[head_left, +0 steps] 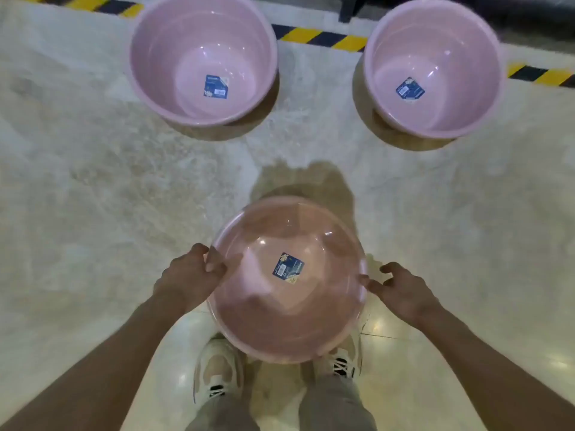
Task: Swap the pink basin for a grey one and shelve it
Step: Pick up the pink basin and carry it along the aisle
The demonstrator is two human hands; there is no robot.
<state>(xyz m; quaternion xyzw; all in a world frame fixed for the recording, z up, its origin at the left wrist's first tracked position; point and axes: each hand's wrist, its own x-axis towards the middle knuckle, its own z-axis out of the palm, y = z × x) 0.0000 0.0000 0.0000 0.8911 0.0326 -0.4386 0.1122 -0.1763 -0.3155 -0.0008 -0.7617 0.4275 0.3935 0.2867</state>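
Note:
A pink basin (280, 312) with a blue label inside hangs in front of me above my shoes. My left hand (193, 275) grips its left rim, thumb over the edge. My right hand (401, 290) is at the right rim with fingers spread, fingertips touching or just off the edge. Two more pink basins stand on the floor ahead: one at upper left (174, 57), one at upper right (441, 51), each with a blue label in its bottom. No grey basin is in view.
A black and yellow striped line (317, 37) runs across the floor behind the two basins. A dark upright post (348, 7) stands beyond it. My shoes (217, 371) are on glossy tiles below the held basin.

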